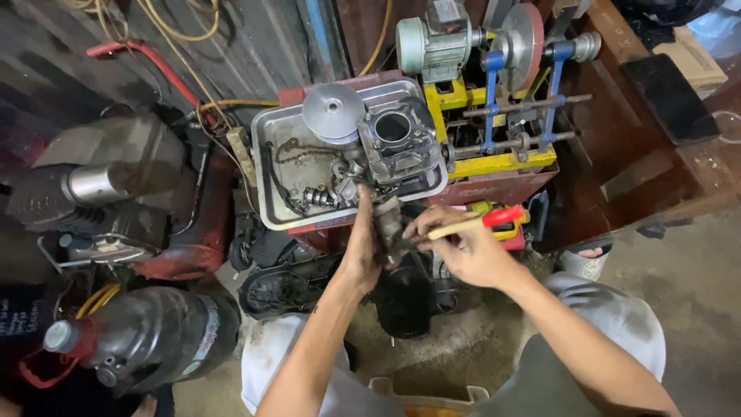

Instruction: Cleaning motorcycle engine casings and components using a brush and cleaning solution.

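Gripped a greasy metal part with left hand, brush pinched in right hand, above metal tray and dusty concrete floor.

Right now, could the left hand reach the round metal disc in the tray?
Probably yes. The left hand is full: it holds a dirty engine part at the near rim of the tray. The disc lies uncovered near the far edge, with nothing across the way.
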